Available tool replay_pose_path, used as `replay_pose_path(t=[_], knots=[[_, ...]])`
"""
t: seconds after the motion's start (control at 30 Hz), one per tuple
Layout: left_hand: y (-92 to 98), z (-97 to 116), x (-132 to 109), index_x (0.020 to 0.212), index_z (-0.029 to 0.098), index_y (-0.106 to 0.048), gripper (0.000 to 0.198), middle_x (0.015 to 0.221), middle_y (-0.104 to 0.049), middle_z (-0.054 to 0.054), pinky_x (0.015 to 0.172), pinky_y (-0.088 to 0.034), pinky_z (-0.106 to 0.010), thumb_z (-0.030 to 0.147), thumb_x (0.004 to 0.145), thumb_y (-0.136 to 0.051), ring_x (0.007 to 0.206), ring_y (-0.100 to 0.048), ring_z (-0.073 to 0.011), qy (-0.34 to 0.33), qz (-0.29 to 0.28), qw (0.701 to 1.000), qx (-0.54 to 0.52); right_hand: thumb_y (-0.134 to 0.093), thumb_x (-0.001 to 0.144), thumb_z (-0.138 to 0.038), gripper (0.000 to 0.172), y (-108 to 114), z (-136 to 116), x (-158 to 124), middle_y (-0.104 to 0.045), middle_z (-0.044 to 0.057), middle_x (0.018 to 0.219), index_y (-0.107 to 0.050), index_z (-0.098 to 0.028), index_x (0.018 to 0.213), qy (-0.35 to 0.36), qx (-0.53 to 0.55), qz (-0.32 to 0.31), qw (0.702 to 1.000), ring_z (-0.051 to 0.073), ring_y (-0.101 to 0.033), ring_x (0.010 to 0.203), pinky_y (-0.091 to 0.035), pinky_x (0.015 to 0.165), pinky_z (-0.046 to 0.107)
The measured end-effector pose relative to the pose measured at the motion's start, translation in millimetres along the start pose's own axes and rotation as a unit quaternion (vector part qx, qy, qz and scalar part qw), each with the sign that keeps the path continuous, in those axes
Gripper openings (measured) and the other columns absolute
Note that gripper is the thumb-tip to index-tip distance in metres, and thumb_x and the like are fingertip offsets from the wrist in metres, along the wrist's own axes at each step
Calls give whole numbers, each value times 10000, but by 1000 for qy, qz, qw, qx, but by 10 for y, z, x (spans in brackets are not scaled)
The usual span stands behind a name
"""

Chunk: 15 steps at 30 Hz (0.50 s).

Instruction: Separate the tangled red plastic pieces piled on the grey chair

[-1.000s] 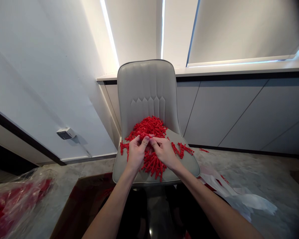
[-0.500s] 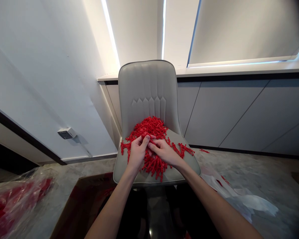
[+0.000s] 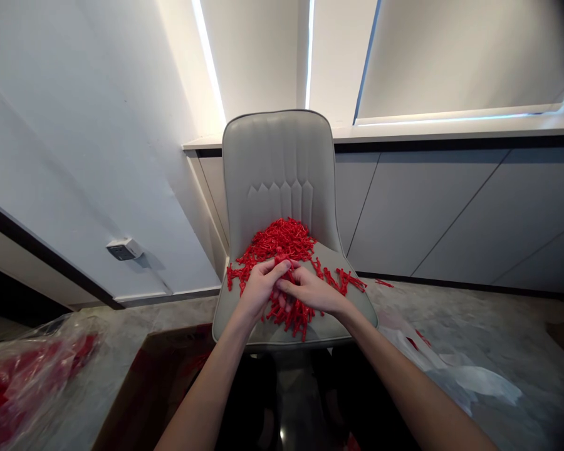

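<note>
A heap of small, thin, glossy red pieces (image 3: pixel 284 237), knotted or branched in look, covers the middle of a grey padded chair seat (image 3: pixel 364 313). Over the front of the heap my left hand (image 3: pixel 262 285) and my right hand (image 3: pixel 308 289) meet. Both are closed, thumbs and fingers pinching one red piece (image 3: pixel 284 258) whose upper end pokes out above the fingertips. Its lower part is hidden by the fingers, and its exact kind is too small to make out. More red pieces lie below my hands and along the seat's right side.
An open cardboard box (image 3: pixel 136 382) stands on the floor at the left front. Beyond it lies a clear plastic bag (image 3: pixel 42 369) with red contents. White plastic bags (image 3: pixel 455 376) lie at the right. Behind the chair are grey cabinets (image 3: pixel 432 213); a socket (image 3: pixel 125 249) juts from the wall.
My hands have shifted slightly, and the fingers have rolled closer together around the red piece. More of its upper end now shows above the fingertips. The heap looks the same.
</note>
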<state>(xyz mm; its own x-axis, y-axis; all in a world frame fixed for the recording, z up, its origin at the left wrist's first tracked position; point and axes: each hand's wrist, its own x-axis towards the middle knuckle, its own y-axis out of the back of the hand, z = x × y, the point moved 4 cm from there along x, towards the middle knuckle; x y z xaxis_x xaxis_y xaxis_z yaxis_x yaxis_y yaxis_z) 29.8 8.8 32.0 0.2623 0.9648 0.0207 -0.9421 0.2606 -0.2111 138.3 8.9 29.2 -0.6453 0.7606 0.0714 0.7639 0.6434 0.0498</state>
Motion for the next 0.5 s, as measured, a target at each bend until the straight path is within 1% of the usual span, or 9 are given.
replay_pose_path(t=[0.1,0.17,0.23,0.37,0.5], knots=[[-28,-10,-1,1070,124,-717,458,517,-584,15,299,-345,-225,518,837,-699,316,-524,-127,4,-13,1000,6,-575,904,-622,506,-10,7,11,-671,31,634,-638,-169,686,10,1,-6,1000,151,-644,564,-567,597,293],[-48,0,5,1080,135,-696,485,543,-575,34,304,-350,-220,550,829,-696,303,-475,-94,-12,-3,1000,-1,-556,906,-642,539,6,5,26,-661,32,616,-637,-166,666,23,0,6,1000,149,-640,562,-559,597,289],[-67,9,13,1024,139,-681,494,545,-535,57,331,-371,-212,586,815,-693,319,-437,-68,-23,6,1000,-6,-532,906,-668,573,39,-2,39,-639,26,592,-629,-163,653,42,-5,32,999,141,-625,554,-543,597,278],[-81,6,25,872,153,-634,469,533,-487,69,420,-424,-208,606,779,-715,400,-465,-74,-24,0,1000,6,-492,904,-709,615,81,-47,39,-594,8,558,-588,-169,626,82,-16,80,993,125,-586,530,-515,606,268],[-83,-26,34,800,169,-581,463,541,-464,73,420,-380,-200,608,771,-724,404,-441,-61,-27,-3,999,21,-477,906,-718,600,51,-126,16,-558,-5,533,-582,-180,664,100,-3,98,990,129,-558,523,-485,563,260]])
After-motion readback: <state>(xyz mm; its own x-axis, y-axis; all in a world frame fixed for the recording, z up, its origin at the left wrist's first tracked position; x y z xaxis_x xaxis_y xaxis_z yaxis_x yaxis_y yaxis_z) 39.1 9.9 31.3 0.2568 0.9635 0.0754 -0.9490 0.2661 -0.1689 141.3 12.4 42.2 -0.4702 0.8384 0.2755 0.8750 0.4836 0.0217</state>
